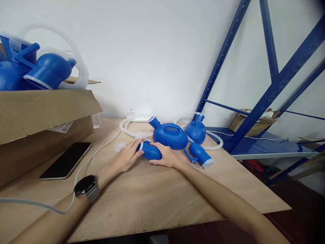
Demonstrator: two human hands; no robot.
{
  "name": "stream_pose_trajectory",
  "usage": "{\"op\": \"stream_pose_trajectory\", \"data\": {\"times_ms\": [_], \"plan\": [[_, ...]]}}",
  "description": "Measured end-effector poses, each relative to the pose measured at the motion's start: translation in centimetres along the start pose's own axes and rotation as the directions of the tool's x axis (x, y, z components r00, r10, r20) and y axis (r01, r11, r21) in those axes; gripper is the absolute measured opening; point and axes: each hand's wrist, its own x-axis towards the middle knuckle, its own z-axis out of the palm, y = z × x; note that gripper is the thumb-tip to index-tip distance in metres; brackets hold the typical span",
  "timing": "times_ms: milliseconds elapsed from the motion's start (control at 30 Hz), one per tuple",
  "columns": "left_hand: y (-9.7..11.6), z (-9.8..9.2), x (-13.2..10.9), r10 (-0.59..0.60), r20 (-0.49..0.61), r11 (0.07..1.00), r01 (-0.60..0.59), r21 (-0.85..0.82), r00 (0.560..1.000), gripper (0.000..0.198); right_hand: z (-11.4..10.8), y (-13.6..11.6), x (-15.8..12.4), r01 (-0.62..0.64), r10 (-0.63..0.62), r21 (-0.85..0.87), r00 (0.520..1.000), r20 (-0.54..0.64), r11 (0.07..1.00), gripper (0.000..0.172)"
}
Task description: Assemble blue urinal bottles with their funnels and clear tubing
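Observation:
Both hands are around a blue plastic urinal funnel (150, 151) lying on its side just above or on the wooden table (142, 200). My left hand (129, 155) grips its left, wide end with the white rim. My right hand (165, 155) curls round its rounded right end. A round white cap (119, 146) lies left of my left hand. Directly behind the hands stands a blue urinal bottle (170, 136) with a moulded handle and an angled neck. A clear hose (127, 128) coils behind my left hand.
At right are a second blue bottle (195, 131) and another funnel (200, 155). A cardboard box (48, 112) of blue urinals (50, 69) fills the left, beside a phone (65, 160). A white cable (87, 159) crosses my left wrist. Blue shelving (269, 88) borders the right.

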Motion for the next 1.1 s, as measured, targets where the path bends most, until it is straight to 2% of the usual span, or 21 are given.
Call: {"op": "stream_pose_trajectory", "data": {"times_ms": [167, 467, 567, 733, 867, 1100], "plan": [[0.1, -0.3, -0.2, 0.005, 0.032, 1.000, -0.005, -0.019, 0.999, 0.063, 0.4, -1.0, -0.1, 0.027, -0.025, 0.122, 0.999, -0.020, 0.992, 0.077], [0.4, -0.9, -0.2, -0.035, 0.038, 0.999, 0.037, -0.031, 0.999, 0.068, 0.8, -3.0, -0.4, -0.079, 0.115, 0.295, 0.988, -0.106, 0.952, 0.067], [0.4, -0.9, -0.3, -0.028, 0.051, 0.999, 0.029, -0.014, 0.998, 0.067, 0.7, -3.2, -0.4, -0.089, 0.127, 0.301, 0.986, -0.110, 0.949, 0.071], [0.5, -0.8, -0.3, 0.016, 0.074, 1.000, -0.018, 0.024, 0.997, 0.066, 0.7, -3.1, -0.3, -0.036, 0.059, 0.240, 0.995, -0.086, 0.970, 0.083], [0.4, -0.5, -0.4, 0.020, 0.083, 0.998, -0.025, 0.061, 0.996, 0.067, 1.1, -3.1, -0.3, 0.023, -0.008, 0.131, 0.993, -0.117, 0.991, 0.092], [0.8, -0.3, -0.3, 0.074, 0.078, 0.996, -0.077, 0.047, 0.994, 0.068, 1.7, -4.1, -0.5, 0.088, -0.110, -0.129, 0.978, -0.179, 0.988, 0.069]]}}
